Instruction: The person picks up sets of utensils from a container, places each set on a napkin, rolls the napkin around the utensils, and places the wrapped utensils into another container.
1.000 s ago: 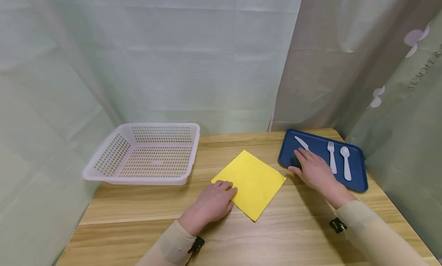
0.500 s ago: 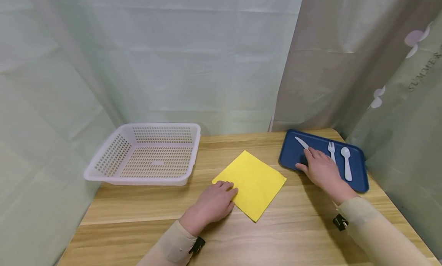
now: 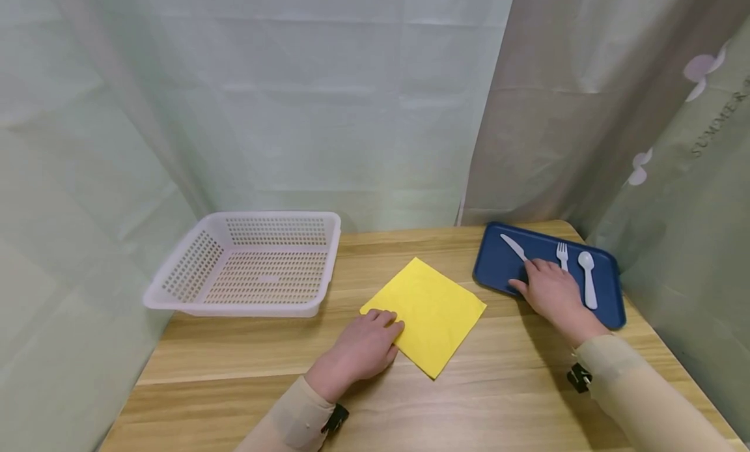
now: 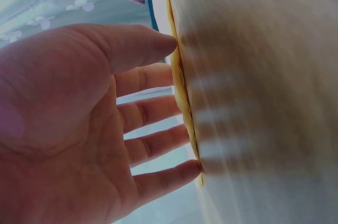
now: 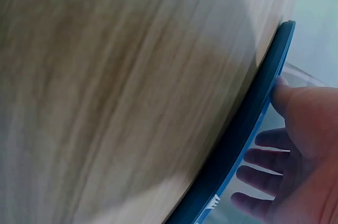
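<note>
A yellow square cloth (image 3: 430, 309) lies flat on the wooden table. My left hand (image 3: 364, 348) rests its fingertips on the cloth's left edge. In the left wrist view its fingers (image 4: 153, 112) are nearly straight and touch the cloth's edge. At the right lies a blue tray (image 3: 492, 269) with a white knife (image 3: 512, 245), a fork (image 3: 562, 253) and a spoon (image 3: 589, 279). Over the tray's near edge is my right hand (image 3: 553, 296), fingertips at the knife's lower end. That hand hides the lower parts of knife and fork. In the right wrist view its fingers (image 5: 261, 158) are spread and loosely bent.
A white perforated basket (image 3: 263, 276) stands at the back left of the table (image 3: 234, 374). Behind and on both sides hang pale curtains (image 3: 305, 113). The tray sits close to the table's right edge.
The right hand has moved slightly right and toward me over the tray, uncovering more of the knife and covering more of the fork. The left hand and the cloth have stayed put.
</note>
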`<move>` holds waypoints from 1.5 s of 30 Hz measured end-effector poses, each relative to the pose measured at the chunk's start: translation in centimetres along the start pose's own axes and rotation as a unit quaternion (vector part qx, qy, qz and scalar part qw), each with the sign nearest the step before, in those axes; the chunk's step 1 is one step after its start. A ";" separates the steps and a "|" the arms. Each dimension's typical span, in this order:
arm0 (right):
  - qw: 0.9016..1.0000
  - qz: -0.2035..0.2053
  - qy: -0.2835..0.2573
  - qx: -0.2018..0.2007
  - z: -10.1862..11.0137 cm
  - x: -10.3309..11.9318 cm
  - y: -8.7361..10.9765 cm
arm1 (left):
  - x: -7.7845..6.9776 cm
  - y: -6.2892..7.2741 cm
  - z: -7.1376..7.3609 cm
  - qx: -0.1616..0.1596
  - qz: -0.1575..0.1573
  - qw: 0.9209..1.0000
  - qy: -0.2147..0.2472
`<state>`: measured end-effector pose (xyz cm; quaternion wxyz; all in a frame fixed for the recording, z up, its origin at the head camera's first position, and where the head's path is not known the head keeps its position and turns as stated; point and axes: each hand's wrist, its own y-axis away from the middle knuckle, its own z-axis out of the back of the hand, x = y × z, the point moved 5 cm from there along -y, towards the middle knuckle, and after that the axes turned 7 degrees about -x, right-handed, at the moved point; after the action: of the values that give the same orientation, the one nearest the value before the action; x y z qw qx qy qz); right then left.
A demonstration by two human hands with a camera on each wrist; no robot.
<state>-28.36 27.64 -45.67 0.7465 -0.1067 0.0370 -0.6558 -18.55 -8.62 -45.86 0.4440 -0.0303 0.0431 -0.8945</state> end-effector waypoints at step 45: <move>1.000 -0.018 0.011 0.005 -0.5 -1.7 -2.5 | 0.0 0.0 0.0 0.006 0.000 1.000 0.001</move>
<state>-31.14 29.00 -45.77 0.7346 -0.0961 0.0403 -0.6704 -18.58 -8.62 -45.85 0.4444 -0.0270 0.0385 -0.8946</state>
